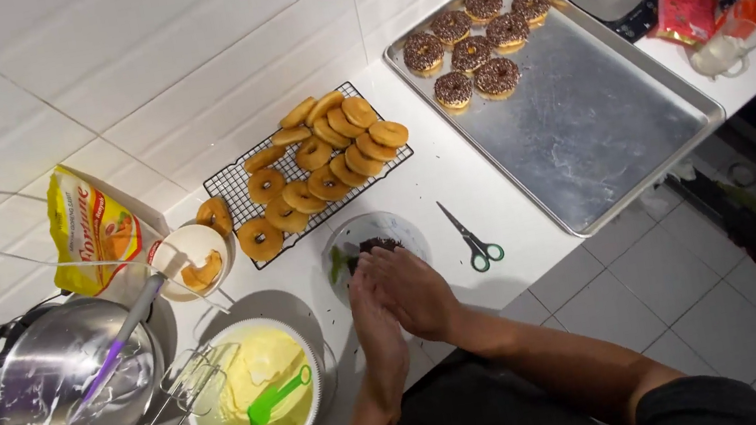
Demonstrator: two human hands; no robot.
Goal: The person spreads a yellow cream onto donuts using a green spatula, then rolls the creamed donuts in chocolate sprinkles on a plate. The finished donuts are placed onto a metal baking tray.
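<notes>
The coating of ring doughnuts with dark sprinkles is judged to be the step in hand: both hands are brought together over the small white plate (380, 234) of dark sprinkles (380, 243), which stands on the white counter (452, 170) between the wire cooling rack (231, 180) and the green-handled scissors (475, 239). The left hand (378, 329) and the right hand (414, 290) are pressed side by side, fingers reaching down to the plate; whether either grip is closed on anything cannot be told, since the fingertips are hidden behind the hands. No doughnut is seen between them. For the next move a plain doughnut would seemingly have to be lifted gently by its rim, since the crumb looks soft and easily dented. The plain doughnuts (328, 155) on the rack are golden, smooth and ring-shaped, overlapping one another; the finished doughnuts (472, 41) lie at the far corner of the dull, scuffed metal baking tray (587, 129), their tops dark and grainy. Nearer, a white bowl (255, 394) of pale yellow cream holds a green spatula (278, 396), and a shiny steel mixing bowl (71, 382) is smeared with white.
</notes>
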